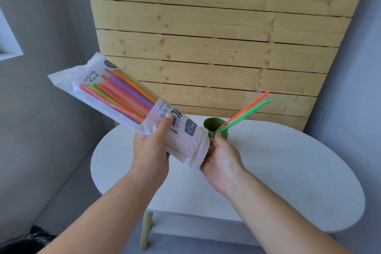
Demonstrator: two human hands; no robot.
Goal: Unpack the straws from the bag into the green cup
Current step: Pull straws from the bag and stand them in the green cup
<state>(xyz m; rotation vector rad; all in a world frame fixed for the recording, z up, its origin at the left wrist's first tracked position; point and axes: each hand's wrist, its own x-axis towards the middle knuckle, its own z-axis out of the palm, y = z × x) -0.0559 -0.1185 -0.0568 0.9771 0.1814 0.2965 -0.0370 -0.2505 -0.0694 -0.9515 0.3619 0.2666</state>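
My left hand (151, 148) grips a clear plastic bag (115, 90) of coloured straws, held slanted above the table with its open end low and to the right. At that open end my right hand (221, 158) has its fingers pushed inside the bag, and a green straw tip shows beside them. Whether the fingers pinch a straw is hidden by the plastic. Behind both hands stands the green cup (212, 128) with an orange and two green straws (247, 110) leaning out to the right.
The cup sits near the far edge of a white oval table (288, 171) with light wooden legs. A wooden slat panel (216, 37) rises behind it, between grey walls. A black bag (26, 239) lies on the floor at lower left.
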